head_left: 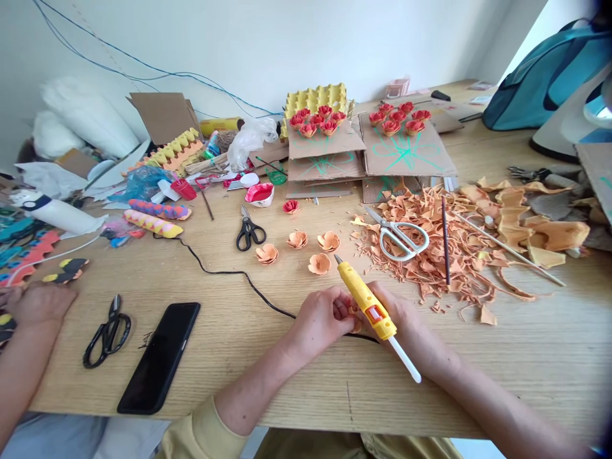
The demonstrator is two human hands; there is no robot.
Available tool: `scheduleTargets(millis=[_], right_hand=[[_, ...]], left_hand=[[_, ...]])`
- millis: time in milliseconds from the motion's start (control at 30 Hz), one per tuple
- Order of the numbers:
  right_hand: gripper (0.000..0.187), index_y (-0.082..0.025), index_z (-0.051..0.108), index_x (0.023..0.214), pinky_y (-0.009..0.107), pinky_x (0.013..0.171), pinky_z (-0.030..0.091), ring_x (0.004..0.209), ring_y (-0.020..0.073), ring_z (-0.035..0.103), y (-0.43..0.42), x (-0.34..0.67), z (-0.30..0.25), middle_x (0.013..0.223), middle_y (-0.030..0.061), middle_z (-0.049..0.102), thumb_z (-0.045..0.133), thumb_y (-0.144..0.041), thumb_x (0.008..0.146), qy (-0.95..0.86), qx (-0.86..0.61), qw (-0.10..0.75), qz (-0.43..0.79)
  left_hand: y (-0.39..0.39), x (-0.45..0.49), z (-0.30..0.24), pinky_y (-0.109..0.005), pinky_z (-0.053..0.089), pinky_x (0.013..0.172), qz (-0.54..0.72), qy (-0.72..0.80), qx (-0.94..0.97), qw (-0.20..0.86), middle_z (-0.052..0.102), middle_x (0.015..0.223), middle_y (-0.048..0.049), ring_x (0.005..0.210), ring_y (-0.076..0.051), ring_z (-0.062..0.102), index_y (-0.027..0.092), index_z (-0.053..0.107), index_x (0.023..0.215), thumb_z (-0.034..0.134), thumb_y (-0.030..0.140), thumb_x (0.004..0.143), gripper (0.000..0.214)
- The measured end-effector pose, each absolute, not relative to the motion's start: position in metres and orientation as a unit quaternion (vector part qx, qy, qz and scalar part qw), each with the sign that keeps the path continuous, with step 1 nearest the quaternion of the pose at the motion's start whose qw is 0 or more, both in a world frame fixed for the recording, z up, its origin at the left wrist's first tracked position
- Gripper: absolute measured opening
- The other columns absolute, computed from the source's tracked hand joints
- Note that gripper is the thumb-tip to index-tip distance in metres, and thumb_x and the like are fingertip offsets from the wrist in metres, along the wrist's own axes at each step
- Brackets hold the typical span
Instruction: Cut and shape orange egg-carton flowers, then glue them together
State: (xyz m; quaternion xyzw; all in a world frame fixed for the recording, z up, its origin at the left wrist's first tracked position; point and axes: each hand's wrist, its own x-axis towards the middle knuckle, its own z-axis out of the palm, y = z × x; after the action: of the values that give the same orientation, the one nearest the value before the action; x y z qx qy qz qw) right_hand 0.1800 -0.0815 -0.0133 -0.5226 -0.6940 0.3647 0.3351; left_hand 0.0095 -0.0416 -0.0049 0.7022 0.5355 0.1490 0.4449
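My right hand [406, 328] is closed around a yellow hot glue gun [356, 287], its nozzle pointing up and away from me and a white glue stick [405, 360] jutting from the back. Close beside it, my left hand [318, 315] pinches a small orange egg-carton flower piece [356, 326], mostly hidden by the fingers and the gun. Just beyond the hands, several orange paper-pulp flowers lie on the table, the closest being a cupped flower [319, 264]. A small red flower [291, 206] lies behind them.
Orange scraps [459, 255] with white-handled scissors [404, 241] on top are heaped right. Red flowers stand on cardboard [415, 150] at the back. Black scissors [249, 231], a phone [160, 357] and a black cord [258, 290] lie left, near another person's hand [41, 303].
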Motion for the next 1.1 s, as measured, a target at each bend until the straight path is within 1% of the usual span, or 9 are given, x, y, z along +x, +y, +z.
scheduleTargets(millis=[200,367,467,533,600,667,833,1000,1100], right_hand=[[0.01,-0.024,0.051,0.087,0.024,0.059,0.042,0.064,0.0153,0.061,-0.08,0.181,-0.015,0.077,-0.0006,0.067,0.061,-0.029,0.087,-0.694,-0.535,0.316,0.364],[0.011,-0.025,0.052,0.089,0.026,0.06,0.044,0.067,0.0166,0.063,-0.079,0.181,-0.021,0.081,0.0009,0.069,0.061,-0.03,0.086,-0.697,-0.53,0.323,0.361],[0.01,-0.025,0.052,0.093,0.028,0.062,0.046,0.068,0.0172,0.064,-0.08,0.181,-0.02,0.083,0.0022,0.07,0.058,-0.031,0.088,-0.69,-0.528,0.321,0.377],[0.011,-0.024,0.052,0.094,0.029,0.063,0.047,0.067,0.0175,0.063,-0.08,0.181,-0.017,0.081,0.0023,0.071,0.057,-0.032,0.089,-0.681,-0.529,0.314,0.397],[0.01,-0.025,0.052,0.094,0.029,0.064,0.047,0.068,0.0177,0.064,-0.08,0.181,-0.015,0.081,0.0018,0.071,0.058,-0.031,0.089,-0.676,-0.527,0.313,0.409],[0.009,-0.025,0.052,0.094,0.028,0.065,0.047,0.07,0.0172,0.065,-0.08,0.181,-0.015,0.083,0.0007,0.072,0.058,-0.028,0.088,-0.676,-0.522,0.315,0.414],[0.012,-0.025,0.052,0.095,0.028,0.068,0.047,0.072,0.0164,0.067,-0.081,0.182,-0.022,0.084,-0.0011,0.073,0.06,-0.023,0.087,-0.673,-0.51,0.323,0.426],[0.015,-0.024,0.053,0.097,0.028,0.067,0.048,0.072,0.0173,0.067,-0.081,0.182,-0.022,0.085,0.0004,0.072,0.063,-0.024,0.086,-0.675,-0.514,0.326,0.416],[0.016,-0.024,0.053,0.097,0.028,0.065,0.047,0.072,0.0178,0.066,-0.081,0.183,-0.02,0.083,0.0003,0.07,0.064,-0.028,0.087,-0.676,-0.524,0.318,0.409]], left_hand=[[-0.04,0.007,-0.011,-0.021,0.038,0.051,0.16,0.507,0.699,0.478,0.058,0.062,0.0062,0.054,-0.01,0.051,0.017,0.06,0.079,0.07,0.013,0.067,0.016],[-0.038,-0.002,-0.019,-0.02,0.04,0.054,0.202,0.465,0.667,0.547,0.057,0.068,0.0061,0.058,-0.009,0.051,0.017,0.06,0.09,0.071,0.011,0.067,0.026],[-0.037,-0.011,-0.019,-0.019,0.04,0.056,0.245,0.435,0.666,0.554,0.056,0.074,0.0045,0.061,-0.008,0.049,0.017,0.063,0.098,0.07,0.011,0.071,0.029],[-0.035,-0.019,-0.017,-0.02,0.039,0.058,0.266,0.442,0.675,0.528,0.056,0.075,0.0026,0.062,-0.009,0.049,0.016,0.067,0.095,0.067,0.012,0.074,0.021],[-0.034,-0.028,-0.015,-0.021,0.039,0.059,0.282,0.461,0.682,0.493,0.059,0.077,-0.0001,0.065,-0.01,0.051,0.016,0.071,0.085,0.065,0.014,0.077,0.011],[-0.033,-0.035,-0.012,-0.022,0.04,0.06,0.296,0.482,0.678,0.469,0.062,0.078,-0.0022,0.068,-0.012,0.054,0.016,0.074,0.078,0.066,0.017,0.078,0.007],[-0.044,-0.038,-0.004,-0.023,0.039,0.058,0.304,0.517,0.655,0.46,0.065,0.073,-0.0025,0.064,-0.012,0.054,0.015,0.075,0.075,0.074,0.023,0.076,0.008],[-0.063,-0.026,-0.004,-0.021,0.038,0.054,0.282,0.492,0.7,0.434,0.057,0.068,0.0017,0.058,-0.009,0.048,0.014,0.067,0.065,0.08,0.019,0.073,0.016],[-0.068,-0.022,-0.007,-0.021,0.041,0.055,0.263,0.466,0.746,0.396,0.055,0.075,0.0024,0.059,-0.008,0.049,0.016,0.067,0.073,0.081,0.015,0.072,0.014]])
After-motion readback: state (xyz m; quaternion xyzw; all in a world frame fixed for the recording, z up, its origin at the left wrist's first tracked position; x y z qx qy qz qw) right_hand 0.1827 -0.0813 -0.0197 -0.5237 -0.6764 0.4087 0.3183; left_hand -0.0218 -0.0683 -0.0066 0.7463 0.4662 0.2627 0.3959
